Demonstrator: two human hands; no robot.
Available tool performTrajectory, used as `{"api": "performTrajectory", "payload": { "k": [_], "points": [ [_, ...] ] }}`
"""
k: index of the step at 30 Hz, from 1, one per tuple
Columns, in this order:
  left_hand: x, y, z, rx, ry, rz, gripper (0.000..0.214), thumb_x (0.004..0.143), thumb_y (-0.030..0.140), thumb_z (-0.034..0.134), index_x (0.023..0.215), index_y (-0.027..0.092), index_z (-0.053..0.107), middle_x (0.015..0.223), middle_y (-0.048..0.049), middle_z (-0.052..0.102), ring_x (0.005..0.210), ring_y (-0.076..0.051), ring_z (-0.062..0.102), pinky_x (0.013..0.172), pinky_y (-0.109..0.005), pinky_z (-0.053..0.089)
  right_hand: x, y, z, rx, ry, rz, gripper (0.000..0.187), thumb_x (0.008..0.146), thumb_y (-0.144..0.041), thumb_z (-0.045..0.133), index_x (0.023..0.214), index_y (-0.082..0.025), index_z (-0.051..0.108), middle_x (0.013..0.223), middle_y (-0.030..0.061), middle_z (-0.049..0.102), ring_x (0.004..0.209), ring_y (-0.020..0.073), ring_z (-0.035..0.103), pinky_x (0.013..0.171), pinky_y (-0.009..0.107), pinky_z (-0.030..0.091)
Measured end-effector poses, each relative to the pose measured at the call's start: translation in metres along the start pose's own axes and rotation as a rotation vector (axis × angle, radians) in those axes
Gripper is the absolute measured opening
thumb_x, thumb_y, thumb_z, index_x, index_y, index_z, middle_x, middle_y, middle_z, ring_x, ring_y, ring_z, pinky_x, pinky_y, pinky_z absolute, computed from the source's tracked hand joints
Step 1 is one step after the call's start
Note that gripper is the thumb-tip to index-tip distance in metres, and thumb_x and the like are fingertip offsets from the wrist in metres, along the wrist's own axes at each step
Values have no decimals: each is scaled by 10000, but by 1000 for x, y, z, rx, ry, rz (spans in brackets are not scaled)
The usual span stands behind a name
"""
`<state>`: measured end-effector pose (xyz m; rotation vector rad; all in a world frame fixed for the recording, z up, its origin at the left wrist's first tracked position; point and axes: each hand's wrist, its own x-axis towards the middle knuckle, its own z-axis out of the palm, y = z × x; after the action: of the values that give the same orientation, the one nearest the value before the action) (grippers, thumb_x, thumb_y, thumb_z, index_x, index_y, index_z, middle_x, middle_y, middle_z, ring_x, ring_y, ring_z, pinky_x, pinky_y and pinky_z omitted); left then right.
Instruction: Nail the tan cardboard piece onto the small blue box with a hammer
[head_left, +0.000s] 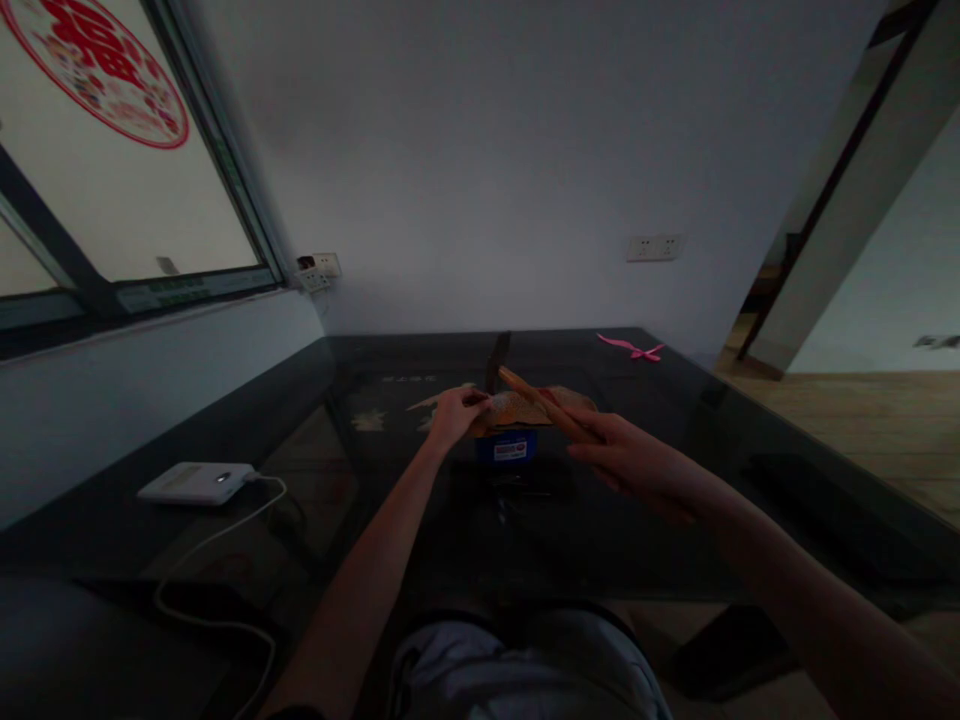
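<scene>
My right hand (619, 448) is closed around the wooden handle of a hammer (540, 402), whose dark head points up and away from me. Under the head lies a rough, tan-brown slab (517, 408) with a pale, speckled top. It rests on a blue box (507, 446) with a white and red label. At the slab's left part, my left hand (454, 412) has thumb and fingers pinched together close to the hammer head. What sits between those fingertips is too small to make out.
All this stands on a dark, glossy table (420, 510). A white power bank (196, 483) with a white cable (217, 535) lies at the left. A pink strap-like thing (634, 349) is at the far right, and a black flat object (832, 510) near the right edge. The wall (480, 200) rises behind.
</scene>
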<state>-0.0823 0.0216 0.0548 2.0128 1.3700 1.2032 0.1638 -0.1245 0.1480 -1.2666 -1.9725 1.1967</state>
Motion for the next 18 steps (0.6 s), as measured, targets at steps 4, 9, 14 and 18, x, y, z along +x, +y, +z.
{"api": "performTrajectory", "payload": {
  "k": [4,9,14,18],
  "points": [
    [-1,3,-1,5,11,93,141,757,233,633,864,164,693,845,-52,712,783,-178,663,737,-284,519,-1,22,7,144,78,-4,602,805,-268,547,1371,-149,378,454,-99,420,320,59,376,291,159,314],
    [-5,10,-6,-4,17,160,191,741,207,656,926,160,666,863,-55,705,772,-164,662,745,-289,530,11,56,23,459,212,-122,568,795,-329,570,1306,-151,395,410,-125,385,277,48,301,270,154,249],
    [-8,11,-13,0,26,181,238,716,188,679,952,166,651,829,-39,703,749,-154,663,735,-287,535,30,67,30,828,269,-292,423,743,-329,647,1119,-217,488,551,-97,445,294,15,278,270,158,183],
    [-8,17,-21,3,60,190,225,725,190,670,946,150,651,815,-46,701,736,-151,659,708,-269,526,34,69,29,976,278,-328,402,767,-281,638,1143,-251,501,641,-72,443,348,13,283,298,162,165]
  ]
}}
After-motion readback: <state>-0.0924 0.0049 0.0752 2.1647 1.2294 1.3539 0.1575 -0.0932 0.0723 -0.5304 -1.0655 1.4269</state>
